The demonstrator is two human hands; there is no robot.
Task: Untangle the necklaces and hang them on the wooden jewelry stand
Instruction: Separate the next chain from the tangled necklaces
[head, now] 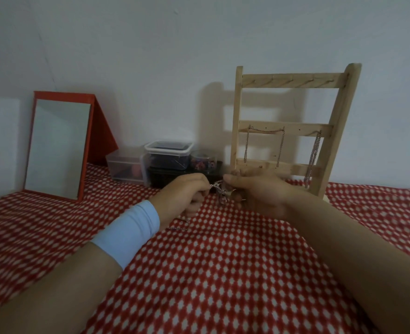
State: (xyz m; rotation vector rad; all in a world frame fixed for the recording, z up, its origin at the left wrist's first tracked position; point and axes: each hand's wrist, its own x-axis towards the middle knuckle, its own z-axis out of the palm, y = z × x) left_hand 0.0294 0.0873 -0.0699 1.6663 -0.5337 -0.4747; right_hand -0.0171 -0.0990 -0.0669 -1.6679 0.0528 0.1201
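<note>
Silver tangle sits mid-frame, just above the red dotted cloth, pinched from both sides. The left hand grips one side with curled fingers, the right hand pinches the other between thumb and fingers. Hands are close together, only the knot between them. It's blurry, so can't tell how many necklaces are in it. The stand, right of centre and just behind the right hand, already carries a draped chain on the middle rail and an end chain at that rail's right end. Likely risks: pulling the hands straight apart probably tightens the knot or snaps a thin link. A strand on the cloth below the left hand may drag or snag if it's joined to the knot, which I can't tell. Reaching for the pegs could bump the stand and shake the hung chains off.
</note>
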